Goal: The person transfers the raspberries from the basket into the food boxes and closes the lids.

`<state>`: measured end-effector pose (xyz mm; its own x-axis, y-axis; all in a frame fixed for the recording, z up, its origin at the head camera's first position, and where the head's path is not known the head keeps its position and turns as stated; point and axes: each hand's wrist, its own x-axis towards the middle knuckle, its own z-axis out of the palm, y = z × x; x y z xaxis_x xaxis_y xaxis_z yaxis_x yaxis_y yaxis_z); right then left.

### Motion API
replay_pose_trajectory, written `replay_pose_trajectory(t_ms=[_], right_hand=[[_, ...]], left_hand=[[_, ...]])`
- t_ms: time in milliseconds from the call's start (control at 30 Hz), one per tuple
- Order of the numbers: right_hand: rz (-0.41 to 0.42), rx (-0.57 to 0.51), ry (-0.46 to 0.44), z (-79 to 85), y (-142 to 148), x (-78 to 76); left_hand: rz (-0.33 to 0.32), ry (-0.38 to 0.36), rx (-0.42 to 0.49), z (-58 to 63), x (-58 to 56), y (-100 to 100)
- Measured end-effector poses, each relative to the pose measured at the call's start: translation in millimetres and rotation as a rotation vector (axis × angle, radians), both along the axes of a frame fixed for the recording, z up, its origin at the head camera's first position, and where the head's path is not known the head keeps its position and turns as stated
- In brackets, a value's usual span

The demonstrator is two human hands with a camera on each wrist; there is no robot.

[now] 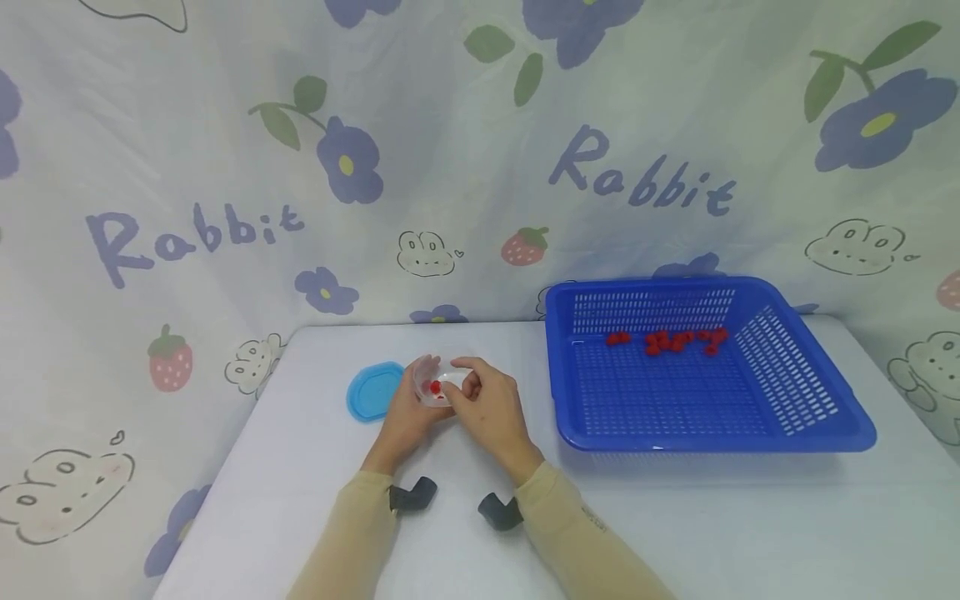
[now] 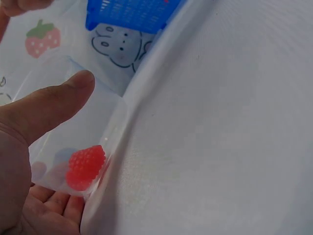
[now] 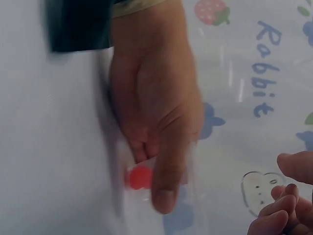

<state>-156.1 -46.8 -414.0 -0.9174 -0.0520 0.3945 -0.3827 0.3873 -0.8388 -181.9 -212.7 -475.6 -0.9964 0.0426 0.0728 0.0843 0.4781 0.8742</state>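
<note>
My left hand [image 1: 408, 421] holds a clear plastic container [image 2: 105, 112] tilted above the white table, its thumb along one side and fingers beneath. Inside lies a red raspberry [image 2: 85, 167], with bumpy skin; in the head view, red also shows through the container wall. Just to the right, my right hand [image 1: 495, 408] is at the container's opening, thumb and forefinger apart. The right wrist view shows its fingers [image 3: 276, 215] loosely bent with nothing between them. To the left of the container, a light blue lid [image 1: 375, 390] lies flat, partly hidden by the left hand.
A blue slotted basket [image 1: 660, 400] stands on the right of the white table [image 1: 480, 567], with several red berries [image 1: 663, 340] toward its back. Behind the table hangs a printed curtain [image 1: 450, 183]. Dark wrist-mounted pieces [image 1: 414, 495] stick out near both sleeves.
</note>
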Motion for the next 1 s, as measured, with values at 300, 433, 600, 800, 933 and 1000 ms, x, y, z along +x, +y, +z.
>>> replay_pose_trajectory(t_ms=[300, 433, 600, 800, 933, 1000], right_hand=[[0.097, -0.076, 0.022, 28.8, 0.2, 16.8], [0.1, -0.088, 0.042, 37.2, 3.6, 20.7], [0.087, -0.078, 0.062, 47.0, 12.3, 21.8], [0.063, -0.035, 0.113, 53.8, 24.6, 21.6], [0.028, 0.0, 0.157, 55.4, 32.4, 19.1], [0.012, 0.012, 0.18, 56.7, 36.7, 17.6]], left_hand=[[-0.006, 0.021, 0.006, 2.1, 0.0, -3.3], [-0.004, 0.016, -0.009, -1.4, -1.3, -3.6], [0.008, -0.014, -0.009, -3.6, -1.7, -1.2], [0.012, -0.027, -0.014, 0.9, -0.1, 2.2], [0.016, -0.032, -0.007, 0.8, -0.7, 1.7], [0.016, -0.038, 0.002, 0.9, -1.2, 1.3]])
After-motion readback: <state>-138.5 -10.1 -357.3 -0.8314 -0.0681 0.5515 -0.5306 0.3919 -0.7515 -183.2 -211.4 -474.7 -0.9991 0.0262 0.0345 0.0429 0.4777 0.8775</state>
